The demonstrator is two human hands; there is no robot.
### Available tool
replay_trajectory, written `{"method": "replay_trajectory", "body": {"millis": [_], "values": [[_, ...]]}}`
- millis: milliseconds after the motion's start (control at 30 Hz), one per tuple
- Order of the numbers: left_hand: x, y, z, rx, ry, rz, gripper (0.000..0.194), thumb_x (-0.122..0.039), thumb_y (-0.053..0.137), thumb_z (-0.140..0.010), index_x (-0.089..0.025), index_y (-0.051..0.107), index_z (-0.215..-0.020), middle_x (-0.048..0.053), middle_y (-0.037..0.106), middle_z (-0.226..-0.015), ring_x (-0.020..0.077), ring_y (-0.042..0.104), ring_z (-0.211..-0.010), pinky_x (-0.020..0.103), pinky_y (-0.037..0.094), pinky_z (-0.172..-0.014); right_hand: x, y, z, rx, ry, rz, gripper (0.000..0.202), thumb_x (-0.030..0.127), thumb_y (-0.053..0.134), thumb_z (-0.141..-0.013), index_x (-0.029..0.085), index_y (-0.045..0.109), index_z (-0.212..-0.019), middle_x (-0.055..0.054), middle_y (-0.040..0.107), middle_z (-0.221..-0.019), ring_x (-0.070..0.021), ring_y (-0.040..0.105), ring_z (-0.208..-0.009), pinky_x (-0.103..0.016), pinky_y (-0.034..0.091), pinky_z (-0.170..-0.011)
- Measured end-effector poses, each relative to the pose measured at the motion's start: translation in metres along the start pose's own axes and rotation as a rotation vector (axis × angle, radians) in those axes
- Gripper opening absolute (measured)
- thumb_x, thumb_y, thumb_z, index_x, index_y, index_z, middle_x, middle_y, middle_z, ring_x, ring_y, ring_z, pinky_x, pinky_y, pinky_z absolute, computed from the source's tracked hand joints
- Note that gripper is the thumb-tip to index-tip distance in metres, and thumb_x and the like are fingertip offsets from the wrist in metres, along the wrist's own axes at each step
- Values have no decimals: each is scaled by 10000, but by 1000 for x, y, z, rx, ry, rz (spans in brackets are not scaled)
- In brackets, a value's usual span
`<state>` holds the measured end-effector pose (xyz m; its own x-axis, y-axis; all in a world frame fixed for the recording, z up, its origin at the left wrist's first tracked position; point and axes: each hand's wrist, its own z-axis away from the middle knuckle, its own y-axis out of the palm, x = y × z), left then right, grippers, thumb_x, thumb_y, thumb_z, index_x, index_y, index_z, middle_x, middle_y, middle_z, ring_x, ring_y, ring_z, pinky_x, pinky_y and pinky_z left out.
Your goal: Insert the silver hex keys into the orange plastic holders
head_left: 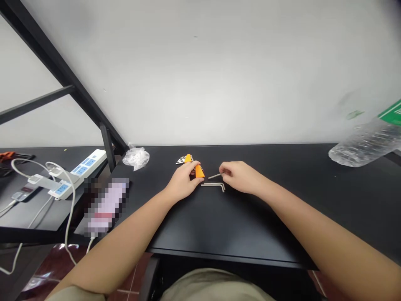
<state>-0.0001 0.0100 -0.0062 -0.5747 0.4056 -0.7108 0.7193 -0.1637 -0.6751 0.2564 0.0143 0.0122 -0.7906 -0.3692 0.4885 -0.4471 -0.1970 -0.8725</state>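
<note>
My left hand [184, 179] is closed round an orange holder [199, 171], with its thumb at the holder's near end. Several silver hex keys [181, 159] stick out at the holder's far left side. Just to the right, my right hand [236, 175] pinches a thin metal hex key [214, 176], which points left toward the holder. Between the hands, a little nearer to me, L-shaped hex keys [213, 184] lie side by side on the black table [213, 221], their short bent ends at the right.
A crumpled clear plastic bag [136, 158] lies at the back left. Further left are a blurred-out phone [108, 205], a white power strip [81, 171] and cables. A clear plastic bottle [363, 146] lies at the back right, by the wall.
</note>
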Motion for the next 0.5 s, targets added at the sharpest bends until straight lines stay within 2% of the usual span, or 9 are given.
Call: {"method": "replay_trajectory", "body": {"millis": [67,133,300,400,500], "values": [[-1,-2,0,-6,-10,2,422,-251,701,-861,-243,594,-1269,56,673,-1178,220,683,-1008,406,581,-942,-2,-1,2,77,-16,58,175,407,633,-889,232,639,-890,-39,653,-897,-186,606,-760,-293,414,-652],[-1,-2,0,-3,-11,10,418,-254,698,-864,-246,596,-1269,56,674,-1182,220,686,-1012,405,583,-941,2,3,5,119,-29,92,235,455,673,-866,227,639,-914,-55,642,-967,-182,607,-761,-291,418,-642],[-1,-1,0,-1,-5,26,440,-249,703,-859,-245,590,-1285,55,664,-1185,213,680,-1019,402,572,-963,19,15,11,124,-59,168,44,211,578,-897,212,607,-864,-50,619,-936,-155,594,-721,-279,400,-621],[-3,-1,1,15,6,22,435,-247,698,-865,-245,590,-1286,56,656,-1175,210,672,-1011,392,566,-957,21,16,12,116,-95,153,51,193,578,-902,211,617,-876,-49,617,-940,-155,596,-728,-282,408,-636],[-8,0,3,35,40,28,436,-253,701,-872,-250,586,-1293,53,653,-1153,208,660,-1009,375,561,-941,21,13,10,12,-121,82,41,238,588,-921,221,622,-936,-45,624,-964,-164,602,-751,-292,429,-666]]}}
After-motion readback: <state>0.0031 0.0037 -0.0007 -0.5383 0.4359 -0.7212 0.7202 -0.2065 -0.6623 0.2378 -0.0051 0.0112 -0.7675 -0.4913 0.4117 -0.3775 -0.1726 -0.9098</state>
